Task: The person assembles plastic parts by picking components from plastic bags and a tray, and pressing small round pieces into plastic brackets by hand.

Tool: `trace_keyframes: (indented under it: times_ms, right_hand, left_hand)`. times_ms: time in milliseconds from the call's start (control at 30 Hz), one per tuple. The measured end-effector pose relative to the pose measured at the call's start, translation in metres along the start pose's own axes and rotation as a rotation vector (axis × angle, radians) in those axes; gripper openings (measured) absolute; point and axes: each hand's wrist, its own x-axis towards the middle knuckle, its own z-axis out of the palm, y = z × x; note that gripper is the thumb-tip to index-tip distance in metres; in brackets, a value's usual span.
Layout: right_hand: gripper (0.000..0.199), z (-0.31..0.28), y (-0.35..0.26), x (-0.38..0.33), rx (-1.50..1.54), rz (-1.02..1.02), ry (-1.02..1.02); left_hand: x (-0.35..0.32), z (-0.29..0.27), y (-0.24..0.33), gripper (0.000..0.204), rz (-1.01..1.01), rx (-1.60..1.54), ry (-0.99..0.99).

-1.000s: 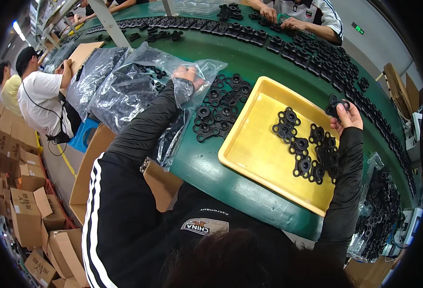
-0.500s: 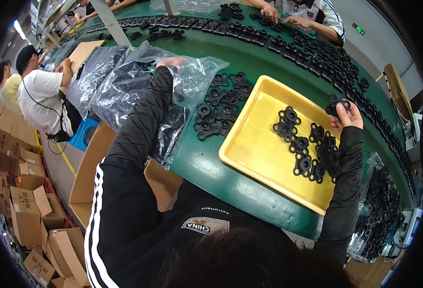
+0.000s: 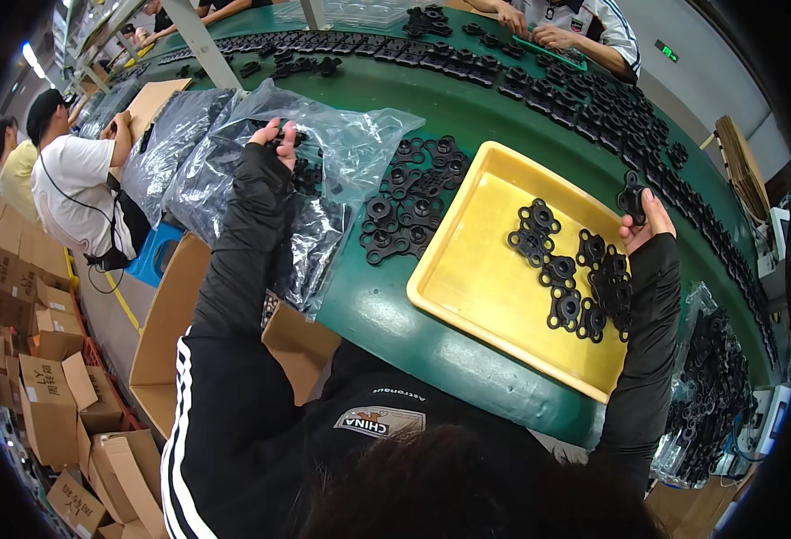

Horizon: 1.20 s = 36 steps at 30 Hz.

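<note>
Nearby, a yellow tray (image 3: pixel 476 269) holds black parts (image 3: pixel 564 305); at its far-right corner, the right hand (image 3: pixel 649 220) grips a loose part (image 3: pixel 630 195); farther left, the left hand (image 3: pixel 275 142) pinches another part (image 3: pixel 296 139) by a clear bag (image 3: pixel 355 135).

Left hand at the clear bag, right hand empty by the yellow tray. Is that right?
Not quite: the right hand isn't empty. The head view shows it holding a black part by the yellow tray; the left hand is at the clear bag, as you say.
</note>
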Motion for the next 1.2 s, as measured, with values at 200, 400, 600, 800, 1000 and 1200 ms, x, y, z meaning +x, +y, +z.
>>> trace_keyframes:
  times_ms: [200, 400, 600, 800, 1000, 1200]
  right_hand:
    - [0.032, 0.011, 0.004, -0.001, 0.182, 0.035, 0.12]
    - [0.024, 0.016, -0.001, -0.013, 0.182, -0.054, -0.094]
    - [0.023, 0.011, -0.003, -0.013, 0.125, -0.114, -0.06]
    - [0.024, 0.005, -0.001, -0.006, 0.08, -0.125, -0.067]
    - [0.027, 0.009, 0.005, -0.005, 0.021, -0.063, -0.136]
    - [0.029, 0.009, 0.006, -0.004, -0.027, -0.021, -0.128]
  left_hand:
    - [-0.028, 0.027, 0.019, 0.022, -0.08, -0.108, -0.213]
    - [-0.071, 0.131, -0.061, 0.026, -0.368, -0.141, -0.585]
    - [-0.105, 0.244, -0.167, 0.018, -0.705, -0.045, -0.697]
    - [-0.112, 0.246, -0.237, 0.018, -0.696, 0.134, -0.8]
    - [-0.106, 0.23, -0.255, 0.022, -0.791, 0.139, -0.729]
    - [-0.1, 0.227, -0.256, 0.027, -0.884, 0.123, -0.638]
